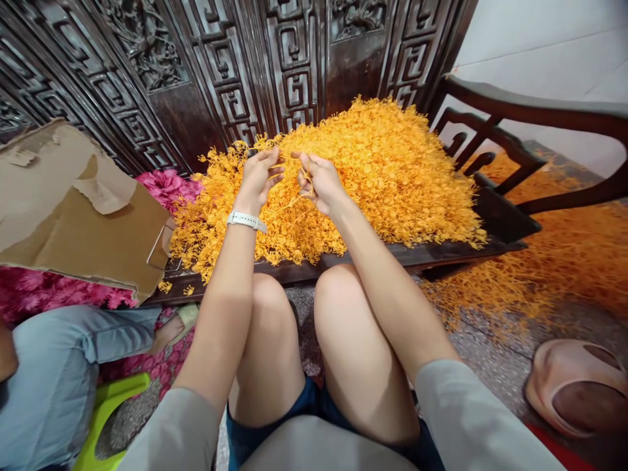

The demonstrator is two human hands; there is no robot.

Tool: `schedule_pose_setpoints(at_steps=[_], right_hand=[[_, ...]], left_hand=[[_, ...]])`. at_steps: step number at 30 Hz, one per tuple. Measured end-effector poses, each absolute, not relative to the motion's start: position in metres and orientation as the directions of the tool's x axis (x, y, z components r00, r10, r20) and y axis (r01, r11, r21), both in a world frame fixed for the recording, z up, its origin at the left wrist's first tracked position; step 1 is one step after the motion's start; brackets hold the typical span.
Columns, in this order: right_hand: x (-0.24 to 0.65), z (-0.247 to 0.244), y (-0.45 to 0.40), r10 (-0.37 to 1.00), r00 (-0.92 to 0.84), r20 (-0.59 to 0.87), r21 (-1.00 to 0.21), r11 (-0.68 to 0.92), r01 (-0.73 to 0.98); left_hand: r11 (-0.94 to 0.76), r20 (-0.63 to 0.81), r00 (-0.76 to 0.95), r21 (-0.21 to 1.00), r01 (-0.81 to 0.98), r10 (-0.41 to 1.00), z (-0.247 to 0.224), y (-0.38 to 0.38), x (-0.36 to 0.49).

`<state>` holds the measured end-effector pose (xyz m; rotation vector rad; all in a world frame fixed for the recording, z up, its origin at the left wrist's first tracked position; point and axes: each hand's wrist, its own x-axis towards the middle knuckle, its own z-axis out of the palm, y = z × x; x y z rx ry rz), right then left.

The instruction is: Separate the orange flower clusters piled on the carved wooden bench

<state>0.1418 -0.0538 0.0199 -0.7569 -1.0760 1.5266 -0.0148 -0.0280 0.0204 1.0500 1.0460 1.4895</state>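
Note:
A large heap of small orange-yellow plastic flower pieces covers a dark wooden bench. Over the heap, my right hand pinches a thin yellow flower stem between thumb and fingers. Just to its left is my left hand, with a white watch band on the wrist. Its thumb and fingers are apart, pointing toward my right hand, and nothing clear shows between them. A small gap separates the two hands.
Cardboard and pink flowers lie at the left, near a person's jeans and a green stool. Orange stems cover the floor at right, beyond the armrest. A carved panel stands behind.

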Motion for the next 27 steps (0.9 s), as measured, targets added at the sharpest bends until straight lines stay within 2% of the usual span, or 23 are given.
schedule_pose_setpoints(at_steps=[4, 7, 10, 13, 17, 22, 27], right_hand=[[0.148, 0.019, -0.049, 0.98, -0.177, 0.093, -0.893, 0.003, -0.449], [0.153, 0.019, -0.044, 0.988, -0.156, 0.003, -0.874, -0.073, -0.481], [0.154, 0.017, -0.042, 0.975, -0.21, -0.076, -0.88, -0.164, -0.445], [0.153, 0.015, -0.044, 0.958, -0.277, -0.073, -0.898, -0.183, -0.399], [0.15, 0.017, -0.048, 0.966, -0.256, -0.038, -0.913, -0.138, -0.385], [0.148, 0.02, -0.047, 0.995, -0.096, 0.01, -0.927, -0.026, -0.375], [0.147, 0.016, -0.042, 0.998, -0.002, 0.07, -0.888, 0.061, -0.456]], left_hand=[[-0.113, 0.037, -0.196, 0.911, -0.397, 0.98, 0.016, -0.02, -0.02], [-0.09, 0.003, -0.189, 0.886, -0.456, 0.982, 0.014, -0.017, -0.023], [-0.095, 0.01, -0.168, 0.856, -0.509, 0.986, 0.015, -0.017, -0.024], [-0.089, 0.015, -0.14, 0.839, -0.537, 0.99, 0.019, -0.02, -0.02], [-0.053, -0.003, -0.117, 0.878, -0.475, 0.993, 0.025, -0.026, -0.009], [-0.041, -0.003, -0.124, 0.935, -0.353, 0.992, 0.031, -0.032, 0.0], [-0.041, 0.007, -0.114, 0.954, -0.299, 0.993, 0.036, -0.039, 0.0]])
